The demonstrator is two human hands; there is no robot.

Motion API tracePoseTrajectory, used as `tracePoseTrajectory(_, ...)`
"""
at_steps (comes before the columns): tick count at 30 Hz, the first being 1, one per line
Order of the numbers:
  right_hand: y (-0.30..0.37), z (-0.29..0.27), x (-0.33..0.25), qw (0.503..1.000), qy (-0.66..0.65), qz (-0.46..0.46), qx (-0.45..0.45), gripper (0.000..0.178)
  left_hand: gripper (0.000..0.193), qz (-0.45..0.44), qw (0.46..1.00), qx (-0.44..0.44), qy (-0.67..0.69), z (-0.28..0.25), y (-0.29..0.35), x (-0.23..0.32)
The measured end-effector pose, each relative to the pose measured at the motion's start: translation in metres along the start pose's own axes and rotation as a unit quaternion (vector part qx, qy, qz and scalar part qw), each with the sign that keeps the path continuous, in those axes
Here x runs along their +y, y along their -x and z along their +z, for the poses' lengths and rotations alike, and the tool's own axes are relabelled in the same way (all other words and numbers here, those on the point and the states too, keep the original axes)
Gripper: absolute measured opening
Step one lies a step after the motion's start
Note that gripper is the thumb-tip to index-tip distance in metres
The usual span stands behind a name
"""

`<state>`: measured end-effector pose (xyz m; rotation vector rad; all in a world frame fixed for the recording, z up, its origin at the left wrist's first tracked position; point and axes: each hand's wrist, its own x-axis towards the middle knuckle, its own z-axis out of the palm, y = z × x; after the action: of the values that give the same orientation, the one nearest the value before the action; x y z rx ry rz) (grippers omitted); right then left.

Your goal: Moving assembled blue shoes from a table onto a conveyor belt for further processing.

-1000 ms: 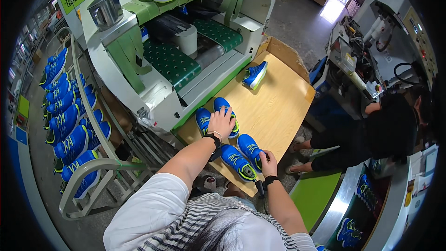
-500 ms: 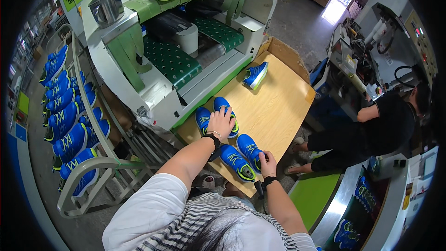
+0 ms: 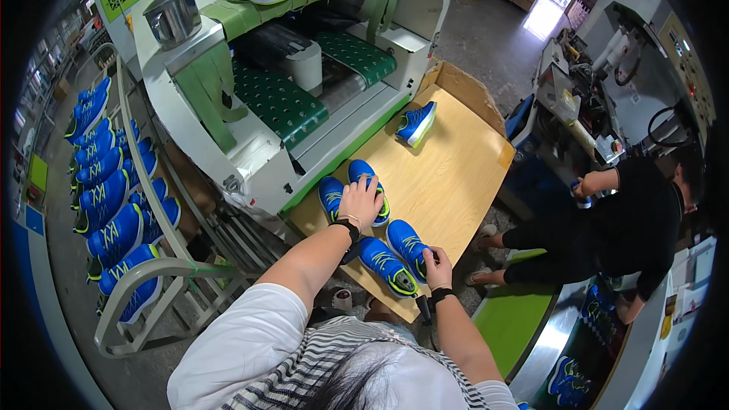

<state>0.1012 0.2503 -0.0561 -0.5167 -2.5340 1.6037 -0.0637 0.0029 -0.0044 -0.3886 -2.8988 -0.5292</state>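
Note:
My left hand [image 3: 360,202] lies over a blue sneaker [image 3: 360,169] with yellow-green trim, its fingers bent around the opening. Another blue sneaker [image 3: 330,196] stands just left of that hand. At the board's near edge, my right hand [image 3: 437,268] pinches the heel end of a laced blue sneaker [image 3: 405,239]. Close beside it sits a matching sneaker [image 3: 386,264], its opening toward me. The palm side of both hands is hidden. All these shoes rest on a wood-grain board [image 3: 456,175], where a single sneaker [image 3: 417,124] stands farther off.
A machine with a green perforated belt [image 3: 277,99] borders the board; several sneakers and a metal pot [image 3: 173,17] stand on top. At left is a rack [image 3: 175,231] of blue sneakers. A co-worker [image 3: 607,220] bends at right beside a trough [image 3: 577,349] holding shoes.
Both my hands stay in place on the sneakers. At right, the co-worker has shifted, with one arm now reaching down to the trough and a blue object in the other hand.

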Motion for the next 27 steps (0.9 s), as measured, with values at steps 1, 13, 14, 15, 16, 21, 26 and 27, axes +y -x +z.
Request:
tracePoseTrajectory(1,0.0,0.0,0.0,1.0,0.0,0.001,0.0,0.041,0.052,0.0,1.0,0.0,-0.001,0.0,0.0,0.0)
tracePoseTrajectory(13,0.002,-0.003,-0.011,1.0,0.005,-0.001,-0.001,0.041,0.052,0.018,0.999,0.037,-0.007,0.007,-0.001,-0.002)
tracePoseTrajectory(14,0.002,-0.003,-0.009,1.0,0.008,-0.004,0.001,0.041,0.052,0.019,0.999,0.038,-0.007,0.006,-0.001,-0.002)
tracePoseTrajectory(15,0.001,-0.003,-0.008,1.0,0.01,-0.008,0.002,0.041,0.052,0.02,0.999,0.039,-0.007,0.005,-0.001,-0.001)
tracePoseTrajectory(16,0.0,-0.004,-0.008,1.0,0.012,-0.011,0.003,0.041,0.052,0.008,0.999,0.035,-0.005,0.004,-0.001,0.0)
tracePoseTrajectory(21,0.0,-0.003,-0.011,1.0,0.021,-0.006,-0.004,0.041,0.052,0.003,0.998,0.059,-0.01,0.004,-0.001,-0.003)
tracePoseTrajectory(26,0.002,-0.005,-0.011,1.0,-0.008,0.023,-0.015,0.041,0.053,-0.008,1.0,0.028,-0.008,0.003,0.0,-0.001)
tracePoseTrajectory(27,0.002,-0.005,-0.011,1.0,-0.011,0.02,-0.016,0.041,0.053,-0.006,0.999,0.032,-0.009,0.004,0.0,-0.002)
